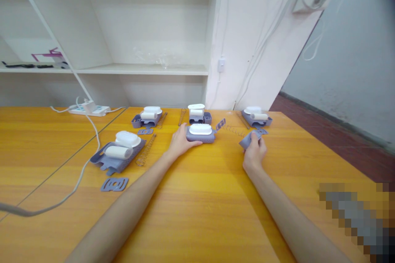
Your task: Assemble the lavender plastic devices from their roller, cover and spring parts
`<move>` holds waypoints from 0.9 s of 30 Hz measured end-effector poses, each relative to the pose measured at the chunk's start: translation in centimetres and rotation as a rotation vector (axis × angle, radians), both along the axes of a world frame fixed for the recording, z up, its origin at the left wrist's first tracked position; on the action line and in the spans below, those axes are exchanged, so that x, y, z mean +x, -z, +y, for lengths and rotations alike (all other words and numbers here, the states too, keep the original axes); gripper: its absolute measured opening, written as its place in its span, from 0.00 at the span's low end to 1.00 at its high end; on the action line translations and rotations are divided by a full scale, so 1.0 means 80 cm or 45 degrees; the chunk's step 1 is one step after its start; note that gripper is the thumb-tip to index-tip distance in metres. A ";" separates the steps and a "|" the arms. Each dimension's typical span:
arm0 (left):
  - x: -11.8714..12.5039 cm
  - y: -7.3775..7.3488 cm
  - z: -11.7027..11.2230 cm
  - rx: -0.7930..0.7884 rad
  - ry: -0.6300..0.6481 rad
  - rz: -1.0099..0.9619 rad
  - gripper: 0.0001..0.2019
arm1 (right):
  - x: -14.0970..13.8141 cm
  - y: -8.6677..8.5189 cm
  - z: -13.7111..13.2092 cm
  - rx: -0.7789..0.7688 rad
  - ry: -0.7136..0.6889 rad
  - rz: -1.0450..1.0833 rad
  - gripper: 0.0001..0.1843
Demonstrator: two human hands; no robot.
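Note:
My left hand [180, 141] grips the left end of a grey perforated plastic basket [203, 137], thumb along its front. In that basket lies a white oval bristled piece [200, 129]. My right hand [255, 152], its fingers closed, holds a small grey plastic box-like part [246, 141] tilted above the table. A flat grey slotted plate [220, 124] leans up by the basket's right end. Between the two hands lies a thin coiled spring-like strip [233, 130]. Another slotted plate [261, 131] is just behind my right hand.
Similar grey sets with white pieces stand at the left [119, 154], back left [149, 117], back middle [197, 114] and back right [256, 116]. A loose slotted plate [114, 184] lies front left. A white cable [84, 168] runs from a power strip [92, 109] across the table.

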State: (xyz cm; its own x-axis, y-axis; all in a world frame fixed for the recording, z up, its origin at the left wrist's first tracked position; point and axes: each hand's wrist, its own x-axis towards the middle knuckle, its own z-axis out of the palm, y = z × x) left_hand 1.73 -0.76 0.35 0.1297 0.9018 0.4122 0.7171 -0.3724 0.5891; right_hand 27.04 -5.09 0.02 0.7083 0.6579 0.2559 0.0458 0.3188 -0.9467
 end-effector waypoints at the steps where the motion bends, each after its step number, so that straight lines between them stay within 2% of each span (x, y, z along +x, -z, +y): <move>1: -0.003 0.002 0.003 -0.031 0.001 -0.001 0.48 | 0.000 -0.001 0.000 0.000 0.045 0.004 0.22; 3: -0.007 0.003 0.007 -0.032 -0.002 0.016 0.50 | 0.001 -0.002 0.001 0.001 0.104 0.011 0.21; 7: -0.009 0.002 0.009 0.016 0.020 0.022 0.46 | 0.002 -0.004 0.001 0.007 0.065 0.045 0.20; 14: -0.011 -0.004 0.006 -0.060 -0.060 -0.182 0.45 | -0.002 -0.013 -0.002 -0.052 -0.059 0.261 0.19; 21: -0.014 -0.006 0.007 -0.075 -0.140 -0.340 0.45 | -0.002 -0.011 0.000 -0.028 -0.139 0.331 0.19; 27: -0.014 -0.006 0.006 -0.050 -0.043 -0.404 0.45 | 0.005 -0.008 0.002 -0.058 -0.309 0.349 0.18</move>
State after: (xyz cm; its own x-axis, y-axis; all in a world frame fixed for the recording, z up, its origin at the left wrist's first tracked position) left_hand 0.64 -0.31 0.82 -0.0301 0.9195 0.3918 0.5066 -0.3239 0.7990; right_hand 27.46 -4.97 0.65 0.5685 0.8215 0.0450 -0.2832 0.2468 -0.9268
